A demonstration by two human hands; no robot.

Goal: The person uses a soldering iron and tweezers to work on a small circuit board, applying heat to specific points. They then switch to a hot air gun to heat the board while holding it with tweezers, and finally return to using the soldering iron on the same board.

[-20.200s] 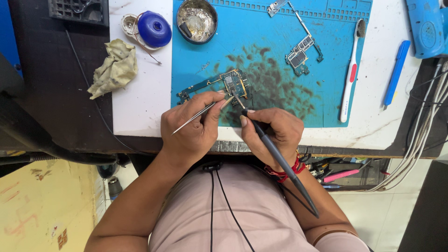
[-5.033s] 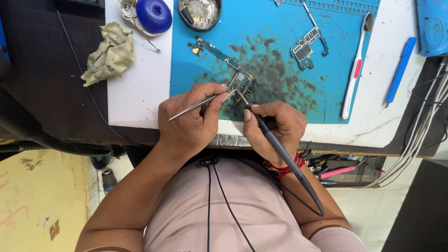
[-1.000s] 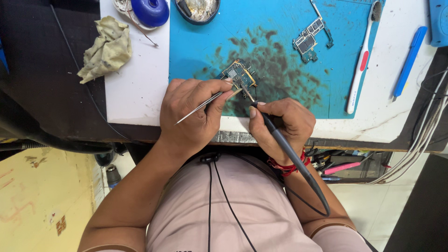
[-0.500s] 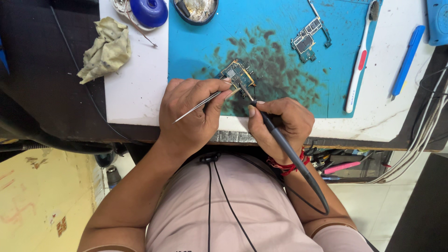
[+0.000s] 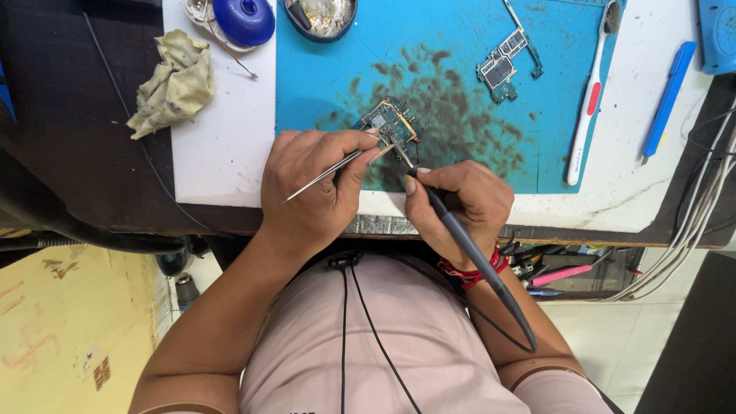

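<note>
Small green circuit board (image 5: 388, 123) flat on the stained blue mat (image 5: 460, 46), just beyond both sets of knuckles and nearly centred between the two hands, a little closer to the left one. Long axis of the board slanted, running from near-left to far-right.

Left hand (image 5: 314, 188) closed in a pinch around thin metal tweezers (image 5: 331, 169), thumb and forefinger pressing the legs together; points aimed far-right at the near edge of the board, back ends trailing near-left past the palm. Heel of the hand resting at the near edge of the white worktop (image 5: 222, 138).

Right hand (image 5: 460, 203) closed in a pen grip around a dark soldering iron (image 5: 460, 238), tip angled far-left and meeting the board at its near-right corner, handle and cord sloping back near-right over a wrist wrapped in red thread (image 5: 468, 272). Tweezer points and iron tip almost converging at the same spot; actual contact between them too small to tell.

Farther out: second, bare circuit board (image 5: 502, 67) on the far right part of the mat, toothbrush (image 5: 589, 96) and blue pen-shaped tool (image 5: 667, 96) to the right, round metal tin (image 5: 322, 15) and blue lidded pot (image 5: 244, 19) at the far edge, crumpled yellowish rag (image 5: 175, 83) to the left.
</note>
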